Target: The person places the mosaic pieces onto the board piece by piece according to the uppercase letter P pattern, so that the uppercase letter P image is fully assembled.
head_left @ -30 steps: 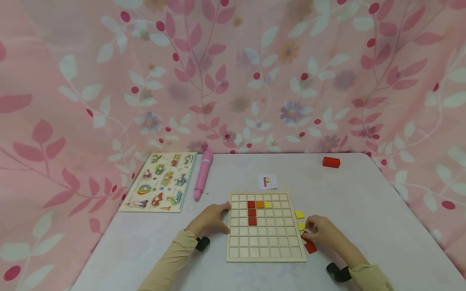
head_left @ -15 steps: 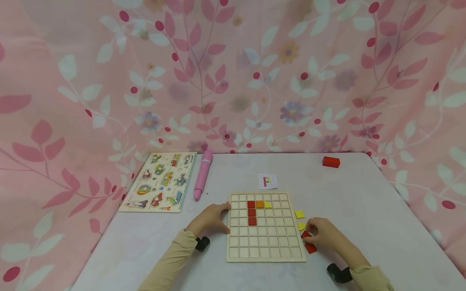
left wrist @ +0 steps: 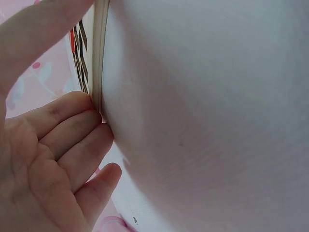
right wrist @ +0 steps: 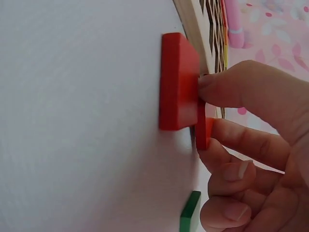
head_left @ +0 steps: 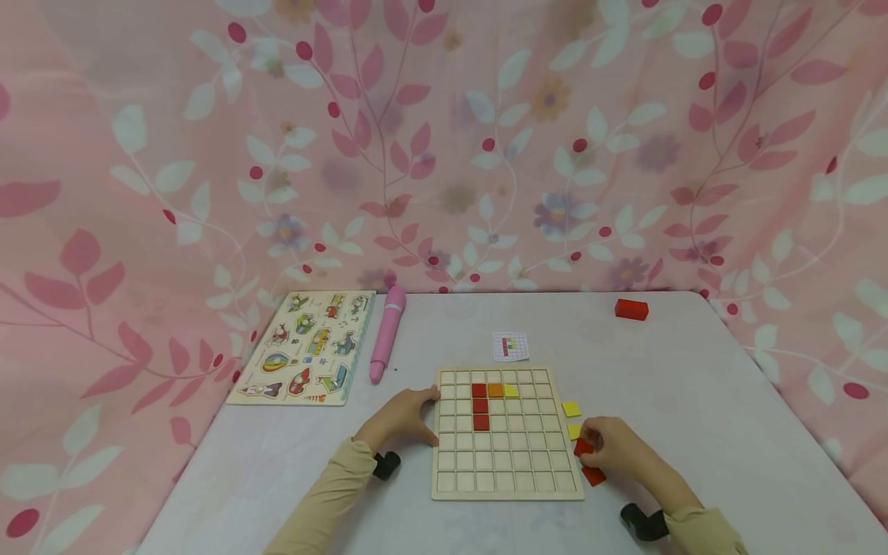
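Note:
A wooden grid board [head_left: 494, 462] lies flat in the head view, with several red, orange and yellow square tiles in its upper cells. My left hand [head_left: 398, 416] rests at its left edge, thumb and fingers apart. In the left wrist view the fingertips [left wrist: 105, 128] touch the board's side. Beside the board's right edge, my right hand [head_left: 616, 449] pinches a red tile [right wrist: 203, 130] between thumb and finger. A second red tile [right wrist: 177, 82] lies close by on the table. Two yellow tiles [head_left: 571, 409] are just beyond the right hand.
A green tile [right wrist: 191, 212] shows under the right hand in its wrist view. Behind the board is a small printed grid card [head_left: 509, 347]. To the left are a pink pen-shaped stick [head_left: 387, 331] and a picture puzzle board [head_left: 301, 347]. A red block [head_left: 631, 310] stands at the back right.
The right hand's fingers have shifted slightly at the red tile, and more of that tile shows now. The other red tile has moved a touch. The left hand and board stay put.

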A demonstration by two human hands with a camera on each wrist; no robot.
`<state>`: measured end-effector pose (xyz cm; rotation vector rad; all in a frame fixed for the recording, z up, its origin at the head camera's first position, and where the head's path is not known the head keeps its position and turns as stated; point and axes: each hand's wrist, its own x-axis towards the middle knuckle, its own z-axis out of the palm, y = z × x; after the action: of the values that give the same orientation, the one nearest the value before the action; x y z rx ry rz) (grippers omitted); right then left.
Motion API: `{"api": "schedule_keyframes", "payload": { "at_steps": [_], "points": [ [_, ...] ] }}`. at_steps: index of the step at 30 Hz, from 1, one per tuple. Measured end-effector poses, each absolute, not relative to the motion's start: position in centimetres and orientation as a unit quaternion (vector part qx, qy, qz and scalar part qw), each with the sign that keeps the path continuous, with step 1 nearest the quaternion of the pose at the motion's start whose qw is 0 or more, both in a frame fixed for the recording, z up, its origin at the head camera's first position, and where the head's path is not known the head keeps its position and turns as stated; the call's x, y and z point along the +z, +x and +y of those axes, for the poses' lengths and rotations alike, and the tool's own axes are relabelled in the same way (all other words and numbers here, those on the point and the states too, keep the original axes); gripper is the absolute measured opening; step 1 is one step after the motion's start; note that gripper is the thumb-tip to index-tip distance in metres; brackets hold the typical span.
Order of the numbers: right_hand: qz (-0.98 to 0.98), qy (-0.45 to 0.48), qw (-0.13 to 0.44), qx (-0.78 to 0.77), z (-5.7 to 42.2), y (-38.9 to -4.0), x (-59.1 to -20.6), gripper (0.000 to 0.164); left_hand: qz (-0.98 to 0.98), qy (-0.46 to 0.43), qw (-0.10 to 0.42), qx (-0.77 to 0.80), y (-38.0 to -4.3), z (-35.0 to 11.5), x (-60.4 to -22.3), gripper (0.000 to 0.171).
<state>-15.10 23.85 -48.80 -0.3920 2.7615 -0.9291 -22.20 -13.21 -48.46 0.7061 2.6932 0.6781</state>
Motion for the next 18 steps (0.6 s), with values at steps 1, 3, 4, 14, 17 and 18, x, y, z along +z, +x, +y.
{"api": "schedule_keyframes", "payload": {
  "at_steps": [1,3,4,14,17,18],
  "points": [
    [0.936,-0.126,0.1,-0.313,23.8,-15.1,-48.7,0.021,0.931,0.244,0.137,0.235,-22.2,-13.2,-48.4,0.082],
    [0.937,-0.114,0.099,-0.314,23.6,-15.2,-48.3,0.022,0.932,0.244,0.134,0.233,-22.2,-13.3,-48.3,0.082],
    [0.938,-0.107,0.098,-0.315,23.5,-15.3,-48.1,0.022,0.932,0.244,0.132,0.232,-22.2,-13.3,-48.2,0.082],
    [0.938,-0.139,0.073,-0.31,23.1,-15.7,-47.1,0.019,0.93,0.247,0.134,0.236,-22.2,-13.2,-48.3,0.082],
    [0.939,-0.151,0.059,-0.302,23.0,-15.9,-47.0,0.02,0.931,0.249,0.131,0.233,-22.2,-13.2,-48.3,0.082],
    [0.939,-0.156,0.055,-0.3,23.0,-16.0,-46.9,0.02,0.932,0.247,0.13,0.23,-22.2,-13.2,-48.3,0.082]
  ]
}}
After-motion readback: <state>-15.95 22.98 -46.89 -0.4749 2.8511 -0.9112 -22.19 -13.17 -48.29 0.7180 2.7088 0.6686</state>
